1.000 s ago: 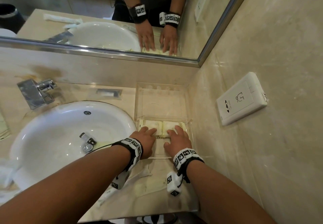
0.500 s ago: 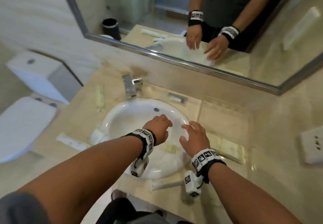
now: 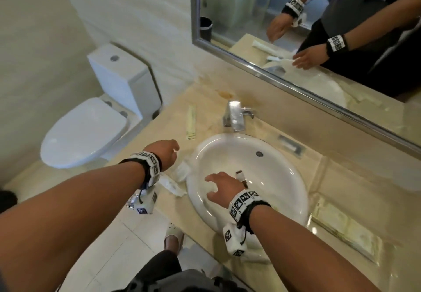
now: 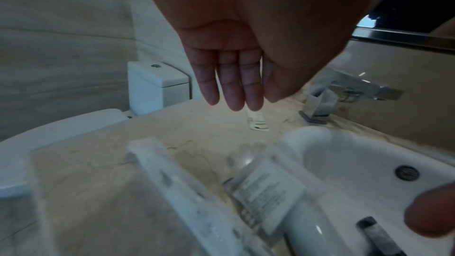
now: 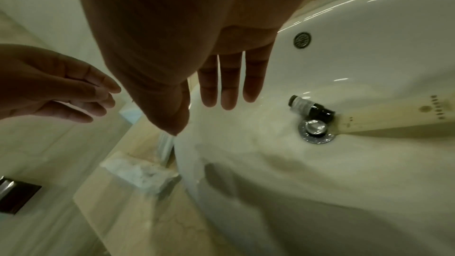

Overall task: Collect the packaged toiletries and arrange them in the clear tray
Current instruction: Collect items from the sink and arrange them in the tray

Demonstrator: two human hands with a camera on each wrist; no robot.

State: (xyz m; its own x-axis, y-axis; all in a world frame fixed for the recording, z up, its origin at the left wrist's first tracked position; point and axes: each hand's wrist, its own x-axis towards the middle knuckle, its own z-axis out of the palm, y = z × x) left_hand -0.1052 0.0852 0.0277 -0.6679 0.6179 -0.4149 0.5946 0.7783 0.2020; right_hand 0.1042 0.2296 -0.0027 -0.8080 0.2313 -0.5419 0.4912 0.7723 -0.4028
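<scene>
My left hand (image 3: 169, 153) hovers with straight fingers (image 4: 232, 92) over the counter left of the sink, above a long white packet (image 3: 171, 185) and a small white sachet (image 3: 182, 171). A yellowish packet (image 3: 191, 123) lies farther back, beside the faucet. My right hand (image 3: 216, 184) is open over the sink's left side, holding nothing. In the basin lie a small dark bottle (image 5: 310, 106) and a cream packet (image 5: 393, 116) by the drain. The clear tray (image 3: 360, 183) stands at the right with flat packets (image 3: 341, 228) in its near end.
The chrome faucet (image 3: 235, 116) stands behind the white sink (image 3: 284, 178). A toilet (image 3: 86, 132) is to the left, below the counter's end. The mirror (image 3: 296, 30) runs along the back wall. Another white packet (image 3: 255, 257) lies at the counter's front edge under my right wrist.
Both hands left the packets in the tray and swung left across the sink. The left hand now reaches past the sink's left rim. My view turned left too.
</scene>
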